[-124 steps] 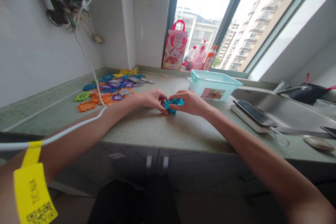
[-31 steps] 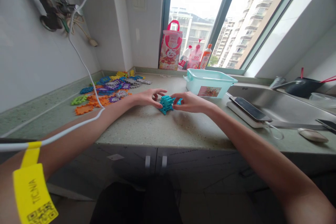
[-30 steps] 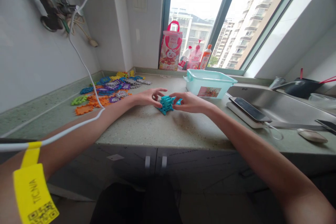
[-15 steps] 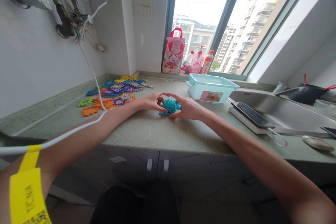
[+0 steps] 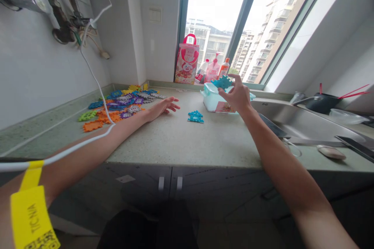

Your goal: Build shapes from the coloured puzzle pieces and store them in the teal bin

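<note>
My right hand (image 5: 240, 96) is raised over the pale aqua plastic bin (image 5: 210, 102), its thumb and fingers closed on teal interlocking plastic tiles (image 5: 222, 82). How many tiles it grips I cannot tell. On the counter between my hands lies a small stack of teal tiles (image 5: 195, 116), touched by neither. My left hand (image 5: 163, 108) is open and low over the counter, fingers apart and holding nothing. Beside that wrist spreads a pile of notched tiles in several colours, among them orange tiles (image 5: 92, 125), green tiles (image 5: 87, 115) and purple tiles (image 5: 122, 104).
A white cable (image 5: 95, 76) hangs across my left forearm. To the right are a steel sink (image 5: 280, 114), a dark phone (image 5: 270, 126) partly behind my arm, and a computer mouse (image 5: 330, 151). A pink bag (image 5: 187, 62) and bottles (image 5: 212, 71) stand by the window.
My right hand has lifted teal tiles from the counter and carried them right to the bin. My left hand has let go and drawn back left. A smaller teal stack stays behind.
</note>
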Action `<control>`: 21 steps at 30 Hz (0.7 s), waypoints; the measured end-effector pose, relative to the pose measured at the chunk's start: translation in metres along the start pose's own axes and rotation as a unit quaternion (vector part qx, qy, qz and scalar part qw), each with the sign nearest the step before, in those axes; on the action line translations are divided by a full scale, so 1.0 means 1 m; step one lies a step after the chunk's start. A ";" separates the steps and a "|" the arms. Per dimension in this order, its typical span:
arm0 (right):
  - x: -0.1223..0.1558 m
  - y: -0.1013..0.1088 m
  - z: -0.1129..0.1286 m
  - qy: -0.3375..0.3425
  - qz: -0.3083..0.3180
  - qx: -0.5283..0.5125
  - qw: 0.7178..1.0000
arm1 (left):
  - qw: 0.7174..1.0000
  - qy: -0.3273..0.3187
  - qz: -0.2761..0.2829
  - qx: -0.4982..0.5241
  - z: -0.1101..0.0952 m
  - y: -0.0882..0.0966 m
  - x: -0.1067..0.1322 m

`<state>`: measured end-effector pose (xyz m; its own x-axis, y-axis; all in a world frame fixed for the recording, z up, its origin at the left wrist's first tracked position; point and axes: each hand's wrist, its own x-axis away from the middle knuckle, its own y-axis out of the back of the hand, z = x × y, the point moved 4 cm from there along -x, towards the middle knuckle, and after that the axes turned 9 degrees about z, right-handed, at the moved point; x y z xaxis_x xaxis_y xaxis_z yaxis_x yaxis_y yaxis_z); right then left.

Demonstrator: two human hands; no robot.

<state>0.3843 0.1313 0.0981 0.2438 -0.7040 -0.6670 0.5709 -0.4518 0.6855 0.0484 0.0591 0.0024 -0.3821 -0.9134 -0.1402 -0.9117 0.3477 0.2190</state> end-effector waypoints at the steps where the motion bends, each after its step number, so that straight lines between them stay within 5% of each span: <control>1: -0.003 0.004 -0.010 -0.020 -0.009 0.019 1.000 | 1.000 -0.002 0.002 -0.009 0.001 0.000 -0.001; 9: -0.013 -0.002 -0.033 -0.075 0.027 0.089 0.993 | 0.997 0.001 0.008 -0.080 0.001 -0.001 -0.005; 17: -0.013 0.023 -0.036 -0.027 -0.036 0.011 0.999 | 0.993 0.008 0.014 -0.117 -0.003 -0.004 -0.004; 21: -0.002 0.018 -0.012 0.043 -0.029 -0.017 0.998 | 0.990 0.013 0.026 -0.136 -0.003 -0.005 -0.004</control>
<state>0.4036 0.1318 0.1081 0.2754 -0.6265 -0.7292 0.6121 -0.4706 0.6355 0.0548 0.0603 0.0050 -0.4203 -0.9021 -0.0980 -0.8154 0.3281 0.4769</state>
